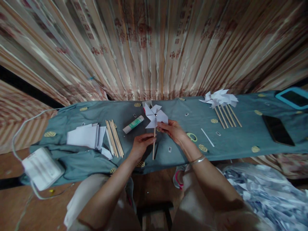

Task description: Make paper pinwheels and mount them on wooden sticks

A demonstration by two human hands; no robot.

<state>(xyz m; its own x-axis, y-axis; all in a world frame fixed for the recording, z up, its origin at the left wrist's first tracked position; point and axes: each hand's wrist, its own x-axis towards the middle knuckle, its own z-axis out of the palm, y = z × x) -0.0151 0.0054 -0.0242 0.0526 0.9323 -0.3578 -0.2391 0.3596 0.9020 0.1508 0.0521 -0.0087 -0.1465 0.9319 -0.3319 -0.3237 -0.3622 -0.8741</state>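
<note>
A white paper pinwheel (150,119) on a wooden stick, with a dark pin at its centre, is held upright over the cloth. My left hand (141,145) pinches the stick a little below the blades. With thumb and fingers closed, my right hand (173,131) grips a lower right blade of the same pinwheel. Left of it lies a glue stick (133,124) with a green label. Close to my right wrist, the light green scissors handle (192,137) rests on the cloth.
Several finished pinwheels (222,98) lie at the back right. Folded white papers (83,137) and loose wooden sticks (114,138) are on the left. A white box with a cable (43,168) sits at the left edge. A paper strip (207,137), a phone (278,130) and a blue-framed tablet (293,98) lie right.
</note>
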